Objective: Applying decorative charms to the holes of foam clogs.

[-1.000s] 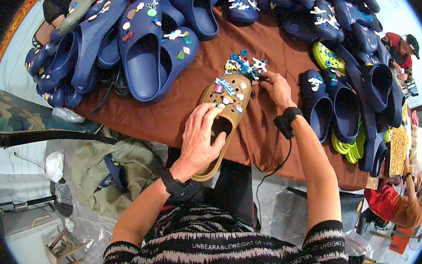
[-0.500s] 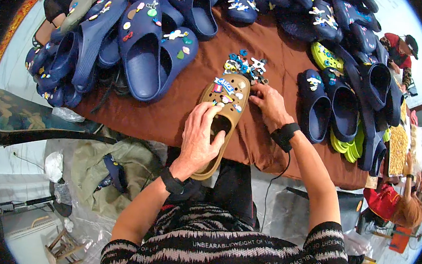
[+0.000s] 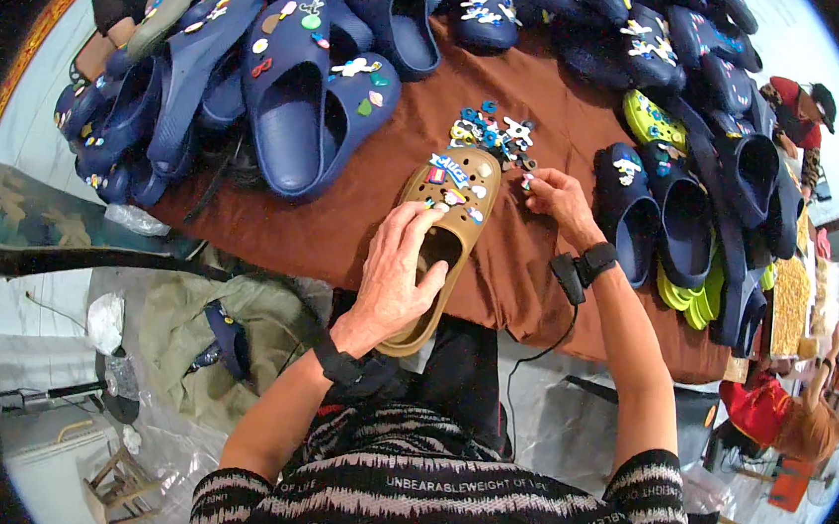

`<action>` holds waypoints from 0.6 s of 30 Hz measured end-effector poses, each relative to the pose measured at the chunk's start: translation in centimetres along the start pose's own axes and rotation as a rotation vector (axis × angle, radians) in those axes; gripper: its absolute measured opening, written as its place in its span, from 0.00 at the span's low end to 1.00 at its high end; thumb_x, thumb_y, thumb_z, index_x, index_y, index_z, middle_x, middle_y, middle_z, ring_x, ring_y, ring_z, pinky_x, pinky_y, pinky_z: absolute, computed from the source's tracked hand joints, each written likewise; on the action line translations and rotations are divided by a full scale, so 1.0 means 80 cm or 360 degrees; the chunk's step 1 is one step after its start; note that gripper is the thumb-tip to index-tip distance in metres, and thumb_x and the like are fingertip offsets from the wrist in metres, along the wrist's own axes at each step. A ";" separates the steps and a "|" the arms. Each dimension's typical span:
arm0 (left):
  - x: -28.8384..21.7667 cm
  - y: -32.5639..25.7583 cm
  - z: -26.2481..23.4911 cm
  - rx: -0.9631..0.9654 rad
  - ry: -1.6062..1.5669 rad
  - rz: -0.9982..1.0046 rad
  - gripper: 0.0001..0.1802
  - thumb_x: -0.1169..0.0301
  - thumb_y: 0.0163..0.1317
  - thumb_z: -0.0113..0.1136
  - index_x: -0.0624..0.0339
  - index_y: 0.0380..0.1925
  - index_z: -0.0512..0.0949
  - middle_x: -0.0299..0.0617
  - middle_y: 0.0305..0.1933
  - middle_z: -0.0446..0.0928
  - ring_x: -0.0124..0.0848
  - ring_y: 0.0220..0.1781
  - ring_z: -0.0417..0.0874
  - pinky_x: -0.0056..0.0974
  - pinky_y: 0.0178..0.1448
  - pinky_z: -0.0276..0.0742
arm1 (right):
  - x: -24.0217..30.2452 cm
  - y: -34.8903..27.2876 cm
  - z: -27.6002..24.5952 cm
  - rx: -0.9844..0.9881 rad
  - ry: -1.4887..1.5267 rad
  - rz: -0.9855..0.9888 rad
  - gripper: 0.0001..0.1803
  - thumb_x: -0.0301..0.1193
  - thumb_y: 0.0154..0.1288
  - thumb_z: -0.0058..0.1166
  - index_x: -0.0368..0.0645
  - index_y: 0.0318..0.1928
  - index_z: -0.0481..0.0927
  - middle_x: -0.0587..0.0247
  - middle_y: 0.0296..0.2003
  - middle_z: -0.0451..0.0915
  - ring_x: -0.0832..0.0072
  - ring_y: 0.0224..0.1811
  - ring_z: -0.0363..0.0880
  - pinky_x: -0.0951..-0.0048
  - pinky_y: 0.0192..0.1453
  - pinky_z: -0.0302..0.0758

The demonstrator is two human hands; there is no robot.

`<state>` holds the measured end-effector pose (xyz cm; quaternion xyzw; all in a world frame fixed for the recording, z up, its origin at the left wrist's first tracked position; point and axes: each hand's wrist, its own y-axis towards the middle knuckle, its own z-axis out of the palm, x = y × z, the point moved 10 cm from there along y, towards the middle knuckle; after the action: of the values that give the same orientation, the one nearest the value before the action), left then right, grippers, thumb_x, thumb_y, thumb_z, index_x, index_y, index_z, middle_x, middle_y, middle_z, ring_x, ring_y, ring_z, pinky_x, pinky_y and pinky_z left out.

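Observation:
A tan clog dotted with small colourful charms lies on the brown tablecloth, its heel over the near edge. My left hand is clasped over the clog's opening and holds it down. Beside the clog's toe, my right hand pinches a small charm between its fingertips. A little pile of loose charms lies just beyond the toe. Both wrists wear black bands, and a cable hangs from the right one.
Large navy clogs with charms crowd the table's left and far side. More navy clogs and yellow-green ones fill the right. A person in red sits at lower right, another at top left. Bags and a cloth lie on the floor at left.
My right hand has drawn back slightly from the charm pile toward the clog's toe. My left hand stays on the clog.

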<state>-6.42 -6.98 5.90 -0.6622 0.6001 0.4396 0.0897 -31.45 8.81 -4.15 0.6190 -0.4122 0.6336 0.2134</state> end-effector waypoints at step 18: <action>0.001 -0.041 -0.009 -0.0109 0.0132 -0.0245 0.40 0.75 0.54 0.66 0.60 0.68 0.62 0.56 0.70 0.61 0.55 0.72 0.63 0.52 0.75 0.59 | 0.156 -0.002 0.231 0.0922 -0.1048 -0.0588 0.10 0.30 0.68 0.57 0.33 0.41 0.83 0.60 0.29 0.84 0.76 0.27 0.81 0.71 0.33 0.78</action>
<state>-3.26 -6.65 4.91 -0.7267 0.5353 0.4239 0.0753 -21.89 -8.63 5.87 0.8838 -0.1474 0.4440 -0.0009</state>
